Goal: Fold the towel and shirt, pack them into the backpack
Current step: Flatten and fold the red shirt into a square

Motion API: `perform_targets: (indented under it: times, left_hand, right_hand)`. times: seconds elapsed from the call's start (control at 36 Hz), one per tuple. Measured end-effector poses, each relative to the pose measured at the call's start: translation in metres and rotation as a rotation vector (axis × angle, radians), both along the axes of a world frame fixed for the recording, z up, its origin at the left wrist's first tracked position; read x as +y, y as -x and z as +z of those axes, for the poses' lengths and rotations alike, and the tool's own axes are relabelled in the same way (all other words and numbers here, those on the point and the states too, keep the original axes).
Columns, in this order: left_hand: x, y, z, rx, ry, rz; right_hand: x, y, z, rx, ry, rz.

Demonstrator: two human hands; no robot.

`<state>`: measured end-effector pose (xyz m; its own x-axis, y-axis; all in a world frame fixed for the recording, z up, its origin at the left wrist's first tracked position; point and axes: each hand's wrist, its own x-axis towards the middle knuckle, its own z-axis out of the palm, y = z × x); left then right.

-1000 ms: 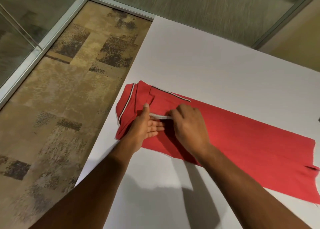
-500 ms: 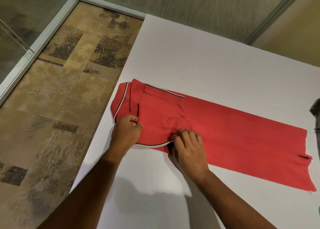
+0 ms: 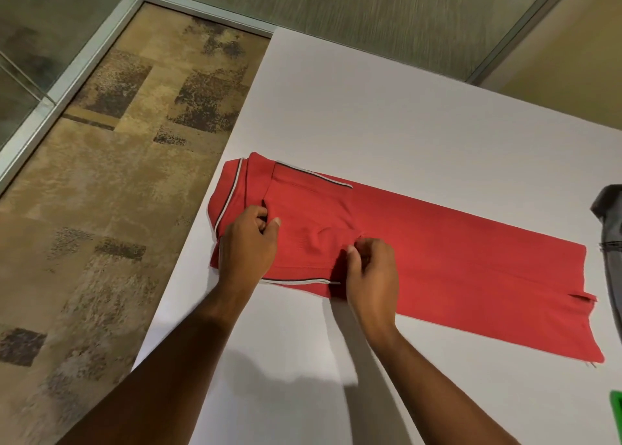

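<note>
Shirt (image 3: 454, 259) long axis runs 9-to-4 o'clock; collar end pinched by left hand (image 3: 247, 246); sleeve fold pinched by right hand (image 3: 372, 269); hem lies nearer the right.

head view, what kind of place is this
Probably an office or meeting room: a large plain white table, patterned brown carpet tiles, and glass partition walls in metal frames. A red shirt lies on the table.

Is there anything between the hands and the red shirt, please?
Nothing visible: the left hand and right hand already pinch the red shirt at its collar end on the white table.
</note>
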<state>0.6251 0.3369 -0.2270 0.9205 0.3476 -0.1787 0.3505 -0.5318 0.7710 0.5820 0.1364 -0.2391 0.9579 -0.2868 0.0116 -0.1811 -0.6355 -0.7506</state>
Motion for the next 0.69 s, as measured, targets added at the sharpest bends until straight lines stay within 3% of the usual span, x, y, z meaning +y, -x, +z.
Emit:
perform_targets:
  times: [0.08,0.44,0.69]
  left_hand:
    - [-0.002,-0.007,0.0,-0.043,0.011,0.03]
    - [0.009,-0.011,-0.017,-0.213,-0.099,-0.241]
    - [0.011,-0.012,-0.023,-0.302,-0.186,-0.287]
  right_hand:
    - [0.007,-0.014,0.001,0.17,-0.2,-0.099]
    - [0.01,0.003,-0.005,0.124,-0.146,0.113]
    - [0.006,0.005,-0.01,0.12,-0.077,0.074]
